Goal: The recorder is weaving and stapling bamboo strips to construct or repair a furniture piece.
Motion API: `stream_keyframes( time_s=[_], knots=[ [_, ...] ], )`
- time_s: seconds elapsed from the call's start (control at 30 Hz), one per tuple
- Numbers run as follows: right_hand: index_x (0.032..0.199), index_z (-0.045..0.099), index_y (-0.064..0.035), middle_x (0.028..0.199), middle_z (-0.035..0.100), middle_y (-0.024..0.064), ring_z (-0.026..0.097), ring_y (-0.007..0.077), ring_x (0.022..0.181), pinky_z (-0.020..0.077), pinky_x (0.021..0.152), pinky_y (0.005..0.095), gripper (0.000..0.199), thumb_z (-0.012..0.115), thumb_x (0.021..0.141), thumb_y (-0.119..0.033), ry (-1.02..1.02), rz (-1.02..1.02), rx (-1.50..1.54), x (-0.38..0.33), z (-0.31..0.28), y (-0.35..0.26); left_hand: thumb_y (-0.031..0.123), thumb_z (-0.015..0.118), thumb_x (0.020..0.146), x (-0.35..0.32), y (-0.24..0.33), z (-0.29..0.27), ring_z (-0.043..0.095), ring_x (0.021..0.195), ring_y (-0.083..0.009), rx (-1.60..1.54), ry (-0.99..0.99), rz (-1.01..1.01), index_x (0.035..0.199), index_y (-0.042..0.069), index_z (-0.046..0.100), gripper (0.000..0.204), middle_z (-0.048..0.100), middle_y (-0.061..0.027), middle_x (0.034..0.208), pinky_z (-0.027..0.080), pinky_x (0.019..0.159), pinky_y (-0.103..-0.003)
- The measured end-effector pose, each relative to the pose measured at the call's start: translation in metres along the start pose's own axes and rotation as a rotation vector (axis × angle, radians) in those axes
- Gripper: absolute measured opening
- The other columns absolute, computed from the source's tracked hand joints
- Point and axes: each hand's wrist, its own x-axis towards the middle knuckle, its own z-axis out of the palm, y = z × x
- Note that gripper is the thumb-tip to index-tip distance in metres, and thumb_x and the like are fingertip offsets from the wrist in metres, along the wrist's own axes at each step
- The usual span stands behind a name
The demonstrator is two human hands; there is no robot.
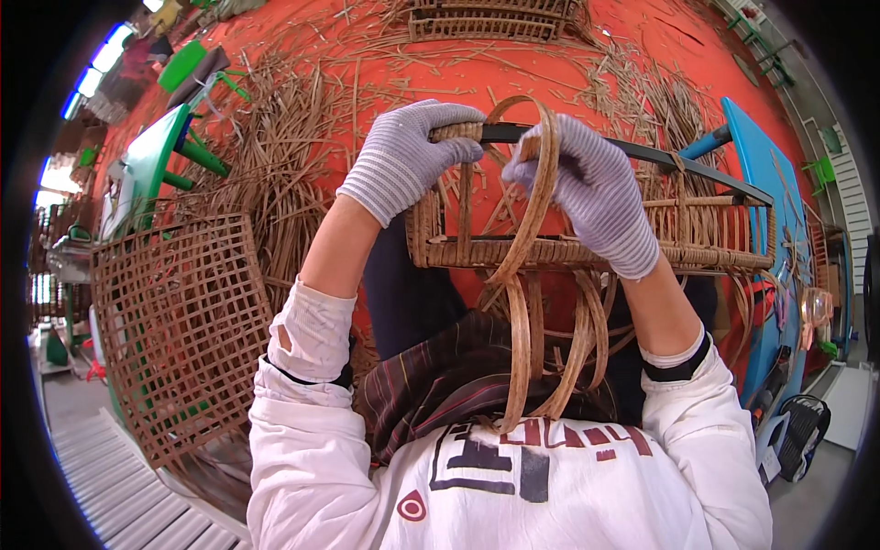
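A wicker basket frame (683, 255) lies across my lap, woven along its lower edge, with a dark bare bar (632, 149) along its top. My left hand (403, 156), in a striped grey-white glove, is closed around the left end of that bar, where wicker is wrapped over it. My right hand (600, 188), gloved alike, pinches a flat tan wicker strip (543, 183) beside the bar. The strip arcs up in a loop between my hands and down in front of the frame. Several loose strips (518, 348) hang toward my lap.
An open-weave wicker panel (179, 339) leans at my left, near a green stool (151, 165). A blue stool or table (756, 183) stands close at my right. Cut strips (293, 137) litter the red floor (477, 73); another wicker frame (490, 23) lies ahead.
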Motion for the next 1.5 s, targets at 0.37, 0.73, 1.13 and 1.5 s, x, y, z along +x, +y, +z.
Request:
stream_keyframes(
  time_s=[0.37, 0.73, 1.13, 1.5],
  knots=[
    [0.103, 0.059, 0.0021, 0.09, 0.069, 0.0089, 0.067, 0.0122, 0.081, 0.0555, 0.073, 0.0267, 0.012, 0.05, 0.094, 0.005, 0.211, -0.092, 0.136, 0.022, 0.003, 0.001, 0.016, 0.076, 0.077, 0.002, 0.001, 0.008, 0.065, 0.078, -0.0222, 0.292, 0.147, 0.264, 0.106, 0.005, 0.071, 0.031, 0.067, -0.0086, 0.088, 0.053, 0.075, -0.035],
    [0.1, 0.062, 0.0014, 0.093, 0.068, 0.0103, 0.066, 0.017, 0.079, 0.0555, 0.073, 0.0292, 0.01, 0.063, 0.089, 0.001, 0.313, -0.146, 0.058, 0.008, 0.005, -0.003, 0.024, 0.074, 0.077, 0.003, 0.007, 0.013, 0.061, 0.084, -0.0282, 0.588, 0.249, 0.386, 0.095, 0.011, 0.071, 0.022, 0.063, -0.0064, 0.082, 0.045, 0.079, -0.041],
    [0.101, 0.067, -0.0073, 0.086, 0.065, 0.0066, 0.065, 0.0174, 0.075, 0.0532, 0.071, 0.0285, 0.019, 0.071, 0.082, -0.005, 0.147, -0.095, -0.342, 0.008, -0.005, 0.015, 0.023, 0.072, 0.078, 0.002, 0.007, 0.013, 0.061, 0.083, -0.0279, 0.598, 0.226, 0.414, 0.098, 0.009, 0.071, 0.023, 0.064, -0.0075, 0.084, 0.044, 0.078, -0.04],
    [0.095, 0.069, -0.0054, 0.086, 0.07, 0.0103, 0.069, 0.0255, 0.075, 0.0544, 0.07, 0.0334, 0.013, 0.07, 0.084, -0.013, 0.221, -0.23, -0.695, 0.042, -0.003, 0.023, 0.027, 0.069, 0.079, 0.008, 0.004, 0.015, 0.061, 0.081, -0.0258, 0.632, 0.283, 0.451, 0.085, 0.013, 0.07, 0.015, 0.061, -0.0064, 0.078, 0.045, 0.075, -0.041]
  ],
)
